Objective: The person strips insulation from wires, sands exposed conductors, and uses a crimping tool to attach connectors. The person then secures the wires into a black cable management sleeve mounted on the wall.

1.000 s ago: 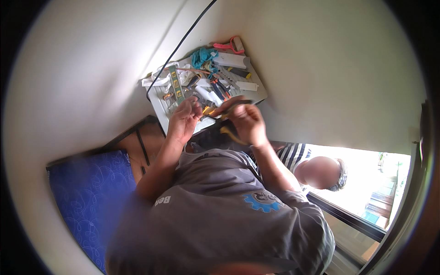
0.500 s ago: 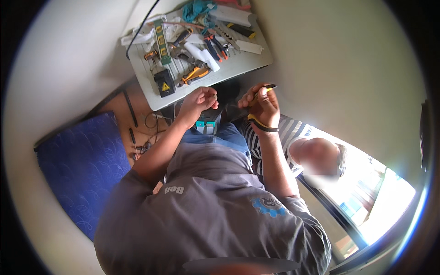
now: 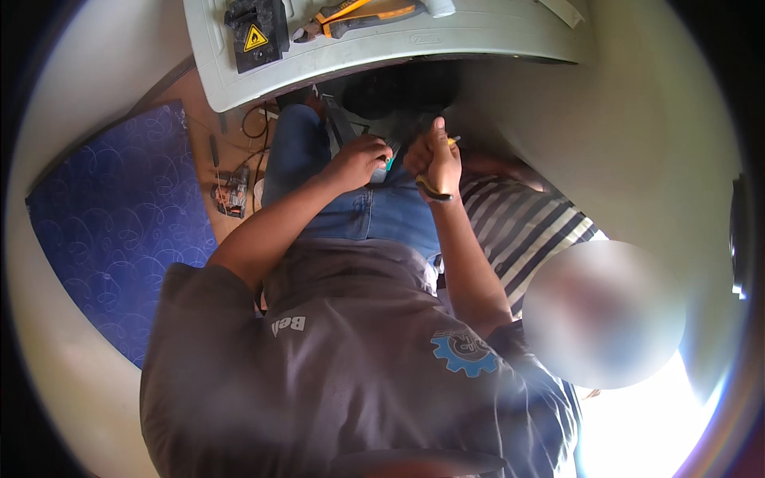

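My left hand [image 3: 360, 163] is closed over my lap, its fingertips pinched together around something too small to make out. A bit of teal green shows just beside those fingers, mostly covered by them. To the right, my right hand [image 3: 437, 159] is wrapped around a hand tool with yellow-and-black handles [image 3: 433, 190]. One curved handle sticks out below the palm near the wrist, and a yellow tip shows by the thumb. The tool's working end is hidden. The two hands are close together but apart.
Ahead stands a pale plastic table [image 3: 358, 65] bearing orange-and-black pliers [image 3: 374, 20] and a black box with a warning triangle [image 3: 256, 36]. A blue patterned panel [image 3: 127, 231] lies left. An orange-and-black tool [image 3: 231, 193] rests on the floor. Close at right is a person in a striped shirt [image 3: 526, 227].
The view has tipped down, so the table sits higher in the picture and most of its tools are out of sight. My hands have come closer together; the right keeps its tool.
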Demonstrator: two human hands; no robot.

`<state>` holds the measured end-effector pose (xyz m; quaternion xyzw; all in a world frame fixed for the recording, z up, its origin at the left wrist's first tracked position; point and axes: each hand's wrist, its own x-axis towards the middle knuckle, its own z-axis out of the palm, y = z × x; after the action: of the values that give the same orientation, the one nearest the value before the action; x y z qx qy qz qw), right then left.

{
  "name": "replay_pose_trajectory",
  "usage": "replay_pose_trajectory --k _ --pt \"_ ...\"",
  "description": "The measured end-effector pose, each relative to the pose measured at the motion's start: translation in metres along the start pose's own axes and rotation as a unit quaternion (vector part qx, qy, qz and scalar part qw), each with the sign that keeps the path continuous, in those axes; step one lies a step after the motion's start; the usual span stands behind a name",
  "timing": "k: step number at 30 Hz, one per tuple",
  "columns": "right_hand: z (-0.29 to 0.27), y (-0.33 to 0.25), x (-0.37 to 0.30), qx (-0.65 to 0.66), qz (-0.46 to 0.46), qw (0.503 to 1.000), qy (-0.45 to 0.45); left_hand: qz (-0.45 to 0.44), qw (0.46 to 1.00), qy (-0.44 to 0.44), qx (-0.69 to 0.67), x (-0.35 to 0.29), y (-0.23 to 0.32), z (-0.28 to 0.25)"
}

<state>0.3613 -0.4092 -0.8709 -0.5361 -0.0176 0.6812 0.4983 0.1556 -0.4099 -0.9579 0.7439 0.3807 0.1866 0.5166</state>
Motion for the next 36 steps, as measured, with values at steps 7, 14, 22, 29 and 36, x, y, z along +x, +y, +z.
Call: replay_pose_trajectory --k 7,14,22,29,36 --pt "-0.006 0.037 0.002 -0.017 -0.052 0.998 -0.034 0.038 0.999 -0.030 0.014 -0.003 -0.006 -0.008" --pt "-0.005 0.056 0.003 0.034 -0.083 0.995 -0.040 0.070 0.997 0.010 -0.008 -0.009 -0.017 -0.002" --pt "-0.008 0.065 0.006 -0.011 -0.081 0.995 -0.052 0.107 0.993 0.044 0.003 -0.013 -0.028 0.004" --pt "-0.006 0.066 0.006 -0.036 -0.086 0.994 -0.059 0.120 0.991 0.056 0.010 -0.013 -0.032 0.006" --pt "0.004 0.077 0.003 -0.111 -0.115 0.987 0.003 0.103 0.994 0.021 -0.008 -0.014 -0.030 0.002"
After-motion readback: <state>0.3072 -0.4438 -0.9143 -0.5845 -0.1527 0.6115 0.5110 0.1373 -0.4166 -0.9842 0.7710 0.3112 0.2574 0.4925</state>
